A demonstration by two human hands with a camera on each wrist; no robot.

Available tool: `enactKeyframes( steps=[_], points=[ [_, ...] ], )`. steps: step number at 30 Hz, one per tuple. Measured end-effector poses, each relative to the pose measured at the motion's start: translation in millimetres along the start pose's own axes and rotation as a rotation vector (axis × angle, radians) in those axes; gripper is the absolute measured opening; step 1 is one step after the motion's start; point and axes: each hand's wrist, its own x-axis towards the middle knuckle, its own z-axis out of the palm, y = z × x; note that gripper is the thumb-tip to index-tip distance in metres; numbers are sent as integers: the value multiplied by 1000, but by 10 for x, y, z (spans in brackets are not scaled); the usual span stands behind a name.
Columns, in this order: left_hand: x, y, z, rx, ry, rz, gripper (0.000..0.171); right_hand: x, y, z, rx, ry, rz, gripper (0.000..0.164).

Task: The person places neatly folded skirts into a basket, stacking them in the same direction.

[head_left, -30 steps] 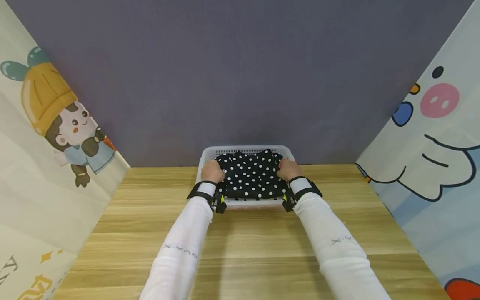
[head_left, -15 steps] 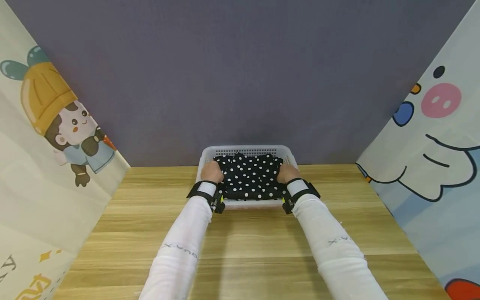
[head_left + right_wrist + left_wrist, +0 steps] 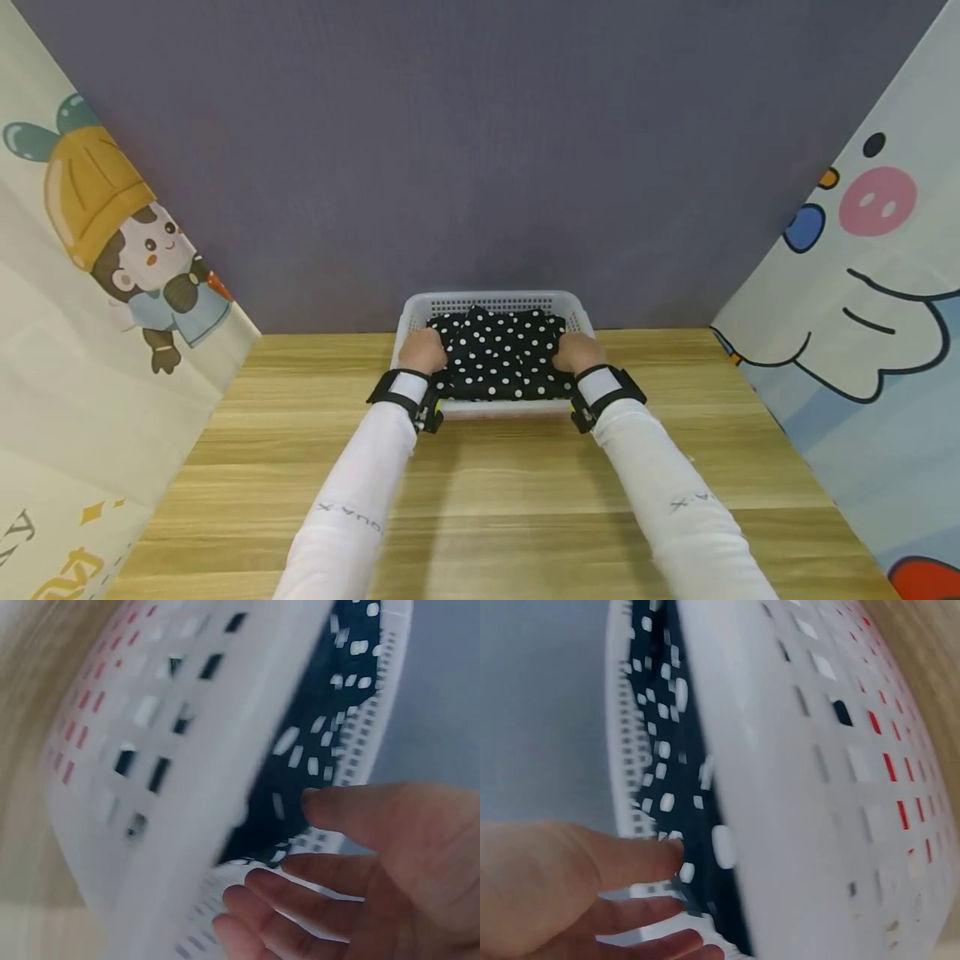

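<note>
A black cloth (image 3: pixel 502 354) with white polka dots lies folded in a white plastic basket (image 3: pixel 495 300) with perforated walls. My left hand (image 3: pixel 423 350) is at the cloth's left side, inside the basket's rim. In the left wrist view its thumb (image 3: pixel 641 859) touches the cloth, with the other fingers loosely bent and spread below. My right hand (image 3: pixel 577 352) is at the cloth's right side. The right wrist view shows its thumb (image 3: pixel 337 810) at the cloth's edge and its relaxed fingers (image 3: pixel 300 904) apart from the thumb, with nothing between them.
The basket stands on a wood-grain table (image 3: pixel 510 500), close to a grey back wall (image 3: pixel 480 150). Cartoon-printed panels flank the table, a left panel (image 3: pixel 45 350) and a right panel (image 3: pixel 915 333). Reddish patches show through the basket's holes in both wrist views.
The cloth's far edge has settled lower in the basket. Both hands have drawn slightly toward the person, and the wrists have moved a little outward. The basket stays put.
</note>
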Motion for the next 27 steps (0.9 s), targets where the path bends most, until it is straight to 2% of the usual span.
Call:
enactKeyframes(
  steps=[4,10,14,17,20,27],
  points=[
    [-110,-11,-66,19,-15,78,31,-72,10,-31,-26,49,-75,39],
    [-277,-68,-143,48,-44,278,60,-207,45,-30,-40,144,-240,58],
    [-393,-114,-171,58,-62,402,65,-317,79,-2,-53,170,-305,62],
    [-493,-136,-180,86,-85,477,67,-413,96,27,-58,158,-317,65],
    [-590,-145,-176,107,-105,514,68,-504,104,59,-56,145,-322,67],
    [-763,-157,-110,163,-82,556,71,-674,136,161,-54,166,-382,72]
  ],
)
